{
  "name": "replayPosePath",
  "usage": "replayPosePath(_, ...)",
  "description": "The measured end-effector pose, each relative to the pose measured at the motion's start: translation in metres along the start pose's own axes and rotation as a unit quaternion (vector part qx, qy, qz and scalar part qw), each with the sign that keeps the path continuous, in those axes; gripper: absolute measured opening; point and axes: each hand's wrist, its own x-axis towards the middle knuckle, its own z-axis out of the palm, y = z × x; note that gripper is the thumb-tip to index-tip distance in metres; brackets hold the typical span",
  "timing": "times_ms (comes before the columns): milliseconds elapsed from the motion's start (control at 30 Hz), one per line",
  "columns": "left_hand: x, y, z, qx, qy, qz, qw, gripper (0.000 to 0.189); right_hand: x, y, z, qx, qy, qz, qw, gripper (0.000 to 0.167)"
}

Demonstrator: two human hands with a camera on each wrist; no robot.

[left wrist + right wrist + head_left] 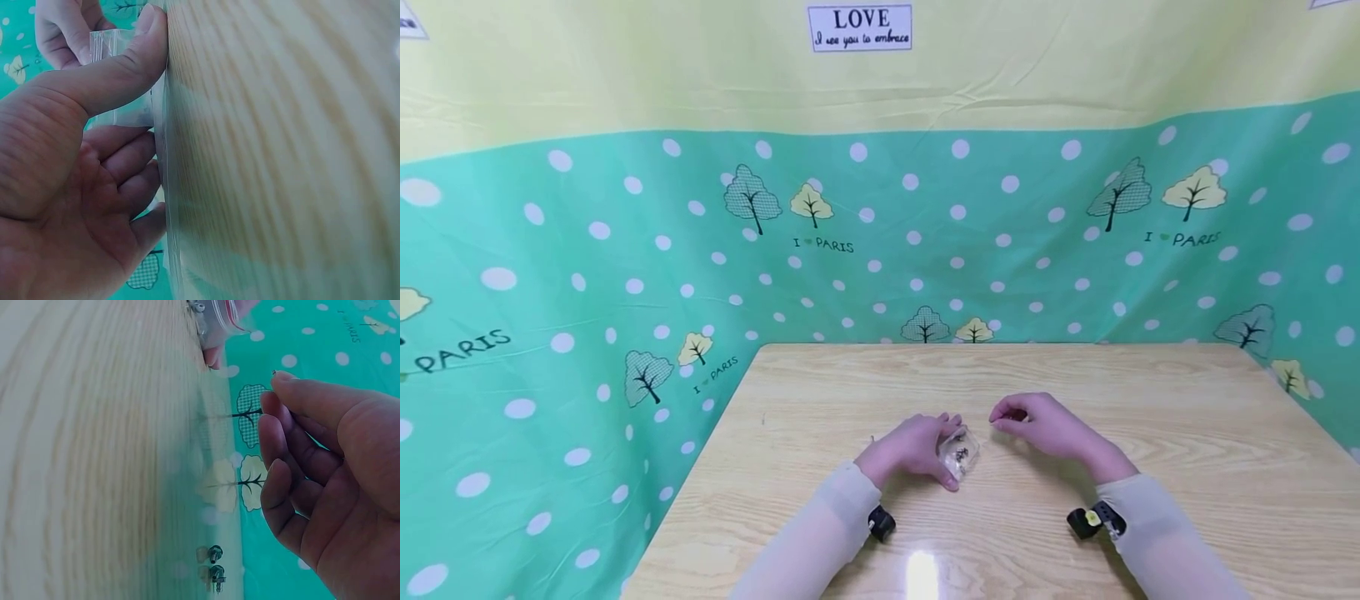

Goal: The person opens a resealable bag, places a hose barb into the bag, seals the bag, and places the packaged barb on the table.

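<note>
My left hand holds a small clear zip bag against the table, thumb on the near side and fingers on the far side. Small dark metal pieces show through its plastic. In the right wrist view, the bag has a red line along its zip edge. To the right of the bag, just above the table, is my right hand. Its thumb and forefinger pinch a tiny dark piece, mostly covered by the fingertips, so its kind is unclear. The other fingers curl loosely.
Two small metal screw-like pieces stand on the wooden table in the right wrist view. A green dotted cloth hangs behind the table and along its left side. Black wrist cameras sit below both sleeves.
</note>
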Motion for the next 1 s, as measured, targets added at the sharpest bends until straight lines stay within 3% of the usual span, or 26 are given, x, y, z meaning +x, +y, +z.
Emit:
replayPosePath(367, 0.003, -0.002, 0.001, 0.005, -0.002, 0.004, 1.0000, 0.099, 0.001, -0.012, 0.004, -0.001, -0.011, -0.047, 0.9988, 0.010)
replayPosePath(1000, 0.001, 0.000, -0.001, 0.008, -0.005, 0.000, 1.0000, 0.102, 0.000, -0.027, 0.019, 0.020, -0.042, -0.072, 0.9964, 0.008)
